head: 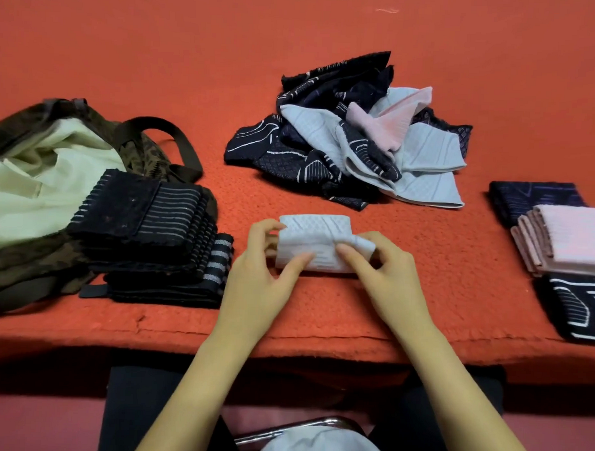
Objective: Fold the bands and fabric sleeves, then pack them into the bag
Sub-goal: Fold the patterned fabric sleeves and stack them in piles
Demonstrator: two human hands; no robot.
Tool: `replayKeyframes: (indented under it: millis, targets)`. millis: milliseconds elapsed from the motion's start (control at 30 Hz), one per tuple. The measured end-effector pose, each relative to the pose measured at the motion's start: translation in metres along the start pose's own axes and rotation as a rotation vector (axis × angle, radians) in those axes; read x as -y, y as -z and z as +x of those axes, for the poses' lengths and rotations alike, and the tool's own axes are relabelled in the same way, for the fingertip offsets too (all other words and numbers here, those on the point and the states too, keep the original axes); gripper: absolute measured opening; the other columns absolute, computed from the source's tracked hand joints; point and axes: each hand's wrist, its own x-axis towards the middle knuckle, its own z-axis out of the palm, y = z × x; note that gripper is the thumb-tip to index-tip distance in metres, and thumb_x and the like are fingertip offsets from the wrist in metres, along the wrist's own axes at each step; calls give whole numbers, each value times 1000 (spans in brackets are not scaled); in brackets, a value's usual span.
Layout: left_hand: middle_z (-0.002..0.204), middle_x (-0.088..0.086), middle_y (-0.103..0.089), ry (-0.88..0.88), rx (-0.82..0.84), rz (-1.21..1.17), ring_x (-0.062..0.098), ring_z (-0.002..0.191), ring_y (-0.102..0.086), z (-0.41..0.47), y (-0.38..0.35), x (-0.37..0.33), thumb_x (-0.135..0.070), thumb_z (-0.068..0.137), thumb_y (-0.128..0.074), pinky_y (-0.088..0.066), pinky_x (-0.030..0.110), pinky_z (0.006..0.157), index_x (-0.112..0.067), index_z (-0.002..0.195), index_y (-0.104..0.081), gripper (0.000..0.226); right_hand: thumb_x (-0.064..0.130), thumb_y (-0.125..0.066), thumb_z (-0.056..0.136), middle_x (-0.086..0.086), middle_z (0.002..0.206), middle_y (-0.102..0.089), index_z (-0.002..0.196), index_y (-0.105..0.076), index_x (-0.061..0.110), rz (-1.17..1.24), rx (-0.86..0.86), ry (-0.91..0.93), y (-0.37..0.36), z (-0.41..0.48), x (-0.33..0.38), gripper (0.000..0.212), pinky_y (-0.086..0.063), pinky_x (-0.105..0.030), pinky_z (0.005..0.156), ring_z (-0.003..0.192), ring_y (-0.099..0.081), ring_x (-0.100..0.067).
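Centre of frame, near the front edge of the red table cover [160,52]: your left hand [257,278] and right hand [389,272] both grip the folded pale grey sleeve [314,236], which lies flat on the cover.

Left hand: the thumb presses on the near face and the other fingers curl over the left end, so the fabric is pinched between them.

Right hand: the thumb and fingers curl round the right end, where the fabric bunches into a small roll.

Upper centre: a loose pile of unfolded sleeves [353,136] in dark patterned, pale grey and pink, apart from your hands.

Left of frame: the bag [38,169] lies open with its pale lining showing. A stack of folded black bands [147,230] rests partly on its right side.

Right edge: folded pink sleeves [572,238] lie on top of dark folded sleeves [533,196].
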Motion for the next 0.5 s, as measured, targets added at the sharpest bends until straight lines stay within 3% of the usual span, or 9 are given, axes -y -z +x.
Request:
replayKeyframes:
  millis: [133,233,333,500]
  targets:
    - [100,-4,-65,89,11,87,15,93,-63,18,-7,-1,-19,89,-62,-47,32,85,-20,123,-43,39,46,-66,80,3,78,-70,99,-58,25,-68,-87,-82,-12,26,-6,30,-50,-44,77,77,-66,-20]
    - [107,5,-66,121,-48,177,27,99,-61,28,-16,-5,-19,91,-57,-45,40,88,-16,124,-44,36,46,-61,80,0,98,-69,117,-49,29,-50,-91,-104,-22,32,-9,43,-49,-44,83,92,-65,-23]
    - [122,11,-60,116,-110,253,32,109,-56,25,-25,-2,-21,93,-53,-41,46,94,-12,130,-43,39,36,-60,80,-2,119,-59,128,-44,21,-60,-52,-24,-25,27,-11,52,-46,-40,91,104,-58,-20]
    - [125,16,-52,60,-156,338,35,112,-52,22,-33,4,-16,93,-54,-39,44,94,-4,137,-40,47,29,-64,87,-8,119,-49,134,-43,15,-220,-37,38,-26,28,-14,53,-42,-37,89,106,-50,-22]
